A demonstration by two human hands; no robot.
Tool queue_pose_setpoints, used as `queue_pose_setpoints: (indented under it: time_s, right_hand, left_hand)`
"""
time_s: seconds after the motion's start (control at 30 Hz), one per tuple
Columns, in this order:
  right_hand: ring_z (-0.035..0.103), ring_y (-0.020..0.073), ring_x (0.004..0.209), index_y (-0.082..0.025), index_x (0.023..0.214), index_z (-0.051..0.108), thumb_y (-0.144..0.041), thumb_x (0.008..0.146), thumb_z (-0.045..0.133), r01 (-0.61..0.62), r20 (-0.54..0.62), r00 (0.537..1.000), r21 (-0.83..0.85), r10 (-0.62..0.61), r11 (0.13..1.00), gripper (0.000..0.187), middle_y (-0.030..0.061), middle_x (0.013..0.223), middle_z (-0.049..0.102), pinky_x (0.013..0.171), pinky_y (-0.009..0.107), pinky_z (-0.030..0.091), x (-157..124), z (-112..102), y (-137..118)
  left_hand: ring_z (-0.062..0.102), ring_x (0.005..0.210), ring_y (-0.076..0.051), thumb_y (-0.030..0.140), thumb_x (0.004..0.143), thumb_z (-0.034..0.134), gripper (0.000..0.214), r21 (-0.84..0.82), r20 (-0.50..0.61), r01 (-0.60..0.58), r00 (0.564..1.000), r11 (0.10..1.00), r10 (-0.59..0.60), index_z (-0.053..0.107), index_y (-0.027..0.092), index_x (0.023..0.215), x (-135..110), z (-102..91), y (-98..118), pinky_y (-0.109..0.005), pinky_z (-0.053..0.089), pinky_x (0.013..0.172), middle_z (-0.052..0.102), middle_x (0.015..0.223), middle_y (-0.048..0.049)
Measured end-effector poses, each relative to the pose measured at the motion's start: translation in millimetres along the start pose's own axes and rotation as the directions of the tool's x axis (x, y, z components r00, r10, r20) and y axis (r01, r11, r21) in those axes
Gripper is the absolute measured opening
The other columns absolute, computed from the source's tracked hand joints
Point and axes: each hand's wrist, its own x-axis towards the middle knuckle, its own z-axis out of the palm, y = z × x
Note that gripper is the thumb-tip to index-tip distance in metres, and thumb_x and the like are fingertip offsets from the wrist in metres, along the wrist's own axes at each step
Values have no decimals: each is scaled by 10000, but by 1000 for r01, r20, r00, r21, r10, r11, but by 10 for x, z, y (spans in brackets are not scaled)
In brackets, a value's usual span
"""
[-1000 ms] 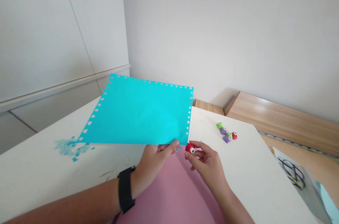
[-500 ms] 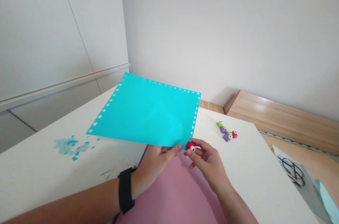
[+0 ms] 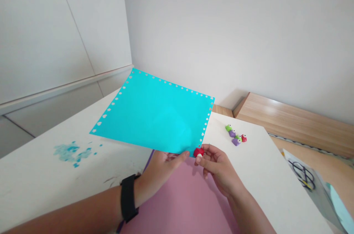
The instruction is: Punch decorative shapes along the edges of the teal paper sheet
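Note:
A turquoise sheet of paper (image 3: 155, 116) is held up at a slant over the table. Shaped cut-outs, such as stars, run along its left, far and right edges. My left hand (image 3: 166, 164) pinches its near edge close to the right corner, thumb on top. In my right hand (image 3: 214, 164) is a small red craft punch (image 3: 198, 152) with an eye on it, gripped between thumb and fingers. That punch sits on the sheet's near right corner, beside my left thumb. Whether its jaws are pressed together is hidden.
Several small green, purple and red punches (image 3: 236, 136) lie on the white table (image 3: 265, 175) to the right. Turquoise paper bits (image 3: 73, 152) are scattered at the left. Below my hands is a pink surface (image 3: 182, 200). A wooden ledge (image 3: 293, 119) stands behind, right.
The far side of the sheet has risen slightly. The red punch has turned a little in my right fingers, its eye now facing more toward my thumb.

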Motion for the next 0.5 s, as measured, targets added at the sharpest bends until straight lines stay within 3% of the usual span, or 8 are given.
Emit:
queue_pose_setpoints:
  time_s: [0.2, 0.5]
  right_hand:
    - [519, 96, 582, -158, 1015, 650, -288, 734, 828, -8, 23, 1000, 62, 6, 998, 358, 14, 764, 621, 364, 157, 341, 24, -8, 8]
    - [506, 84, 548, -156, 1014, 659, -268, 727, 833, -25, 34, 999, 88, 22, 996, 353, 10, 764, 625, 357, 158, 335, 37, 1, 35]
  left_hand:
    - [699, 837, -229, 329, 822, 710, 229, -40, 30, -1, 1000, 999, 3, 679, 194, 1004, 1, -9, -25, -328, 550, 755, 769, 981, -56]
    - [701, 934, -246, 312, 824, 709, 202, -39, 36, -13, 999, 999, 14, 667, 186, 977, -2, -14, 29, -367, 541, 867, 767, 968, -56]
